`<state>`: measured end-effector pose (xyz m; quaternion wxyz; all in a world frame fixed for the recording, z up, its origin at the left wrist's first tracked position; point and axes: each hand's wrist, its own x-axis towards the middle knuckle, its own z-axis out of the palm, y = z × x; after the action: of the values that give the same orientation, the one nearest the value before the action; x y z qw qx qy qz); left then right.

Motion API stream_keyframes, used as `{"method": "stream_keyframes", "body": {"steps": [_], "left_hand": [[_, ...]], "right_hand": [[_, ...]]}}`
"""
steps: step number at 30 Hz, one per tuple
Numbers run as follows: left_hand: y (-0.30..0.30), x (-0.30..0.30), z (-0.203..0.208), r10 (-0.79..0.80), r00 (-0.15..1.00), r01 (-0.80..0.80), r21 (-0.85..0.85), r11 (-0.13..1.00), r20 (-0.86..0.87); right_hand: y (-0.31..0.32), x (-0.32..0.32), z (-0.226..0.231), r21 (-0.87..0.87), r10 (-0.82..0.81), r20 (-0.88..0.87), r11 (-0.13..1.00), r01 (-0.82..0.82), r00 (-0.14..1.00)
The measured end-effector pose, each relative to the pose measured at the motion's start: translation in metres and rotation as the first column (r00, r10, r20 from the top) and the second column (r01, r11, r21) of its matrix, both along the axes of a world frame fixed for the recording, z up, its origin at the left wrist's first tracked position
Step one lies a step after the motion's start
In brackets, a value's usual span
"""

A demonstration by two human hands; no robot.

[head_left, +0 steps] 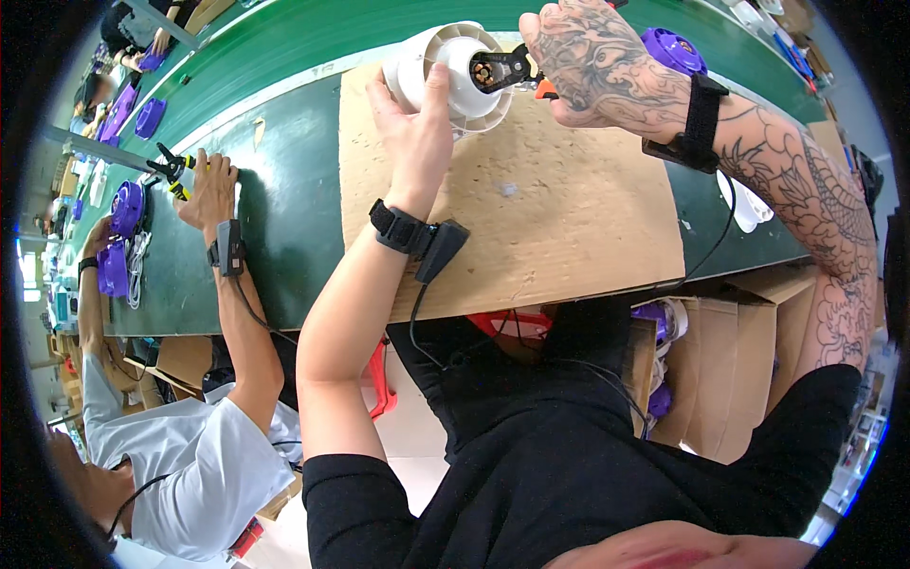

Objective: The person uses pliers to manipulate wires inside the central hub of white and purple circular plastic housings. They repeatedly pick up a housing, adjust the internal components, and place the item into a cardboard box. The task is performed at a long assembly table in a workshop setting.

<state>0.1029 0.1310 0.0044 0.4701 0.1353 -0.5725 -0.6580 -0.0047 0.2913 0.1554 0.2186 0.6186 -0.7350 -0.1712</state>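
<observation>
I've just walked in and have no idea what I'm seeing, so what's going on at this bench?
A person steadies a white round fan housing with the left hand on a cardboard sheet, while the right hand pushes black pliers into its centre. To the left, a co-worker's hand rests on the green bench beside small cutters and purple parts.

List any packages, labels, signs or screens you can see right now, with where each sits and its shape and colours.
Open cardboard box: below the table edge, on the person's right; brown, rectangular, flaps up, with purple and white parts inside.
Cardboard box: under the table by the neighbouring worker; brown, only partly visible.
Cardboard sheet: flat on the green table as a work mat; tan, rectangular.
No labels, signs or screens can be made out.
</observation>
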Motion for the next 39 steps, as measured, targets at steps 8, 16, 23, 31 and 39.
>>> {"method": "stream_keyframes", "body": {"steps": [8, 16, 23, 31, 39], "left_hand": [[0.005, 0.007, 0.011, 0.036, 0.999, -0.032, -0.135, 0.990, 0.028], [0.007, 0.012, 0.018, 0.127, 0.989, -0.103, -0.275, 0.956, 0.070], [0.019, 0.011, 0.024, 0.192, 0.977, -0.137, -0.418, 0.898, 0.093], [0.036, 0.000, 0.024, 0.126, 0.973, -0.042, -0.391, 0.920, 0.193], [0.055, -0.011, 0.015, -0.024, 0.982, 0.096, -0.381, 0.920, 0.189]], "right_hand": [[0.009, 0.008, 0.010, 0.003, -0.070, 0.248, 0.997, 0.072, 0.966], [0.035, -0.008, -0.002, -0.089, 0.103, 0.564, 0.994, -0.063, 0.819], [0.030, -0.010, -0.025, 0.053, -0.161, 0.546, 0.986, 0.158, 0.822], [0.054, -0.033, -0.048, 0.335, -0.412, 0.905, 0.843, 0.422, 0.103], [0.106, -0.014, -0.062, 0.382, -0.386, 0.919, 0.834, 0.398, -0.073]]}}
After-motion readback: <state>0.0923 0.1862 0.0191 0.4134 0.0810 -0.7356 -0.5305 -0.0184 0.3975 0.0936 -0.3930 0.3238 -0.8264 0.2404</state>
